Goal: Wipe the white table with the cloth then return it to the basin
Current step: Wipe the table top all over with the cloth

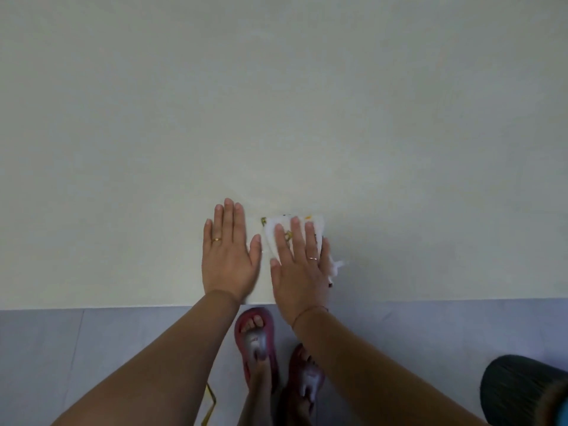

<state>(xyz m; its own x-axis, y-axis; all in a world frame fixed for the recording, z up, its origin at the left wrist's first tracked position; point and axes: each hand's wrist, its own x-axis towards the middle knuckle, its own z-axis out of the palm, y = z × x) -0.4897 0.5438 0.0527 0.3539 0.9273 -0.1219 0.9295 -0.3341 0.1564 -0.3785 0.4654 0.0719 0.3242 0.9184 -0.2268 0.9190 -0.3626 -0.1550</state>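
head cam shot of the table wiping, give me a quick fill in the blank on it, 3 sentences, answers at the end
1. The cloth lies flat under the ____ hand.
2. The left hand rests on the white table with its palm facing ____.
3. Each hand wears a ____ on one finger.

Missing words: right; down; ring

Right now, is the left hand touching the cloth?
Apart. In the head view the left hand lies flat on the white table, with a strip of bare table between its thumb and the cloth, which sits under the right hand.
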